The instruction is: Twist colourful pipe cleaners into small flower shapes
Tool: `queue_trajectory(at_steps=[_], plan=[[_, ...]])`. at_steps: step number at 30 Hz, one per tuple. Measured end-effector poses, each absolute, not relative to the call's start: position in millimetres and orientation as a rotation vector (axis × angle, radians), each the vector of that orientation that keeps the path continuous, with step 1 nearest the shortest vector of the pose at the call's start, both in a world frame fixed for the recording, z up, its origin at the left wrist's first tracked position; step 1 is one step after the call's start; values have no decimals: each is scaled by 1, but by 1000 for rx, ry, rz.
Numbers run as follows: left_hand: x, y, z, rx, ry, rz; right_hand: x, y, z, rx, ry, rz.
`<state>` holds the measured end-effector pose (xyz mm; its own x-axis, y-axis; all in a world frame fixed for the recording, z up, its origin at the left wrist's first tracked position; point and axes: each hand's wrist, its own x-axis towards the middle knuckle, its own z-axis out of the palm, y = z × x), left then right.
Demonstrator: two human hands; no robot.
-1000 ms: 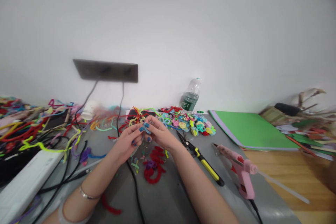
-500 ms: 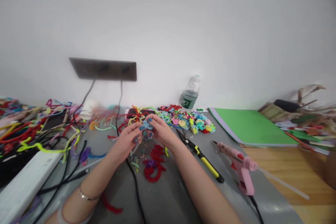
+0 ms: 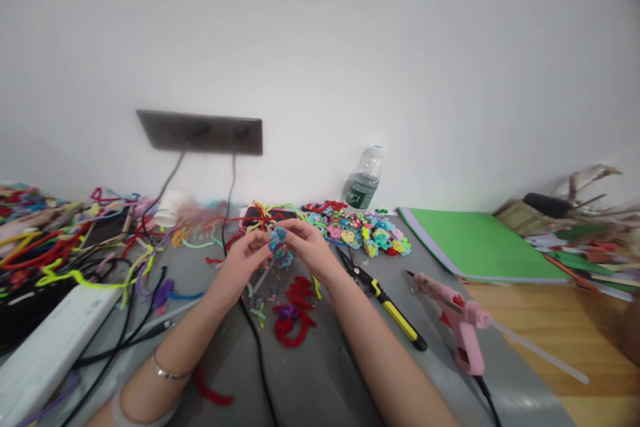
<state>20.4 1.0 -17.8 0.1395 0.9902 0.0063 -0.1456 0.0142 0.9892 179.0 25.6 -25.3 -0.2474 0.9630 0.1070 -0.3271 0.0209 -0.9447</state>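
Pinching a small blue flower (image 3: 278, 235) btwn them, L hand (image 3: 245, 256) and R hand (image 3: 311, 251) both have fingertips closed on it, just above the desk (image 3: 320, 383), approx. mid-view. Fingers hide part of it, so exact grip's unclear. Another blue looped pc (image 3: 284, 258) shows right below; can't tell if it's joined on.

Main risk, I'd say: too hard a squeeze or uneven pull btwn the hands, which'd prob. flatten or undo the loops. If it slips, it could drop onto the pale scraps (image 3: 257, 310) or red coil (image 3: 300, 293) beneath, or roll twd the flower heap (image 3: 357, 233) behind & get lost among similar colours.

Black cord (image 3: 254, 330) runs btwn the forearms; L arm could snag it & drag stuff. Further R, yellow-handled pliers (image 3: 395, 317) lie near the R forearm, then a pink glue gun (image 3: 463, 327), nozzle twd the pliers. Can't tell if it's hot; if so, R arm swinging out could get burnt or knock it.
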Motion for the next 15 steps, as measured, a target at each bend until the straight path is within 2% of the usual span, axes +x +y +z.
queue_trajectory(at_steps=[7,15], plan=[[15,7,-24,1375,1057,1191,180,28,-28,-811,-1296,1390],[13,6,-23,1243,1019,1135,180,28,-26,-829,-1299,1397]])
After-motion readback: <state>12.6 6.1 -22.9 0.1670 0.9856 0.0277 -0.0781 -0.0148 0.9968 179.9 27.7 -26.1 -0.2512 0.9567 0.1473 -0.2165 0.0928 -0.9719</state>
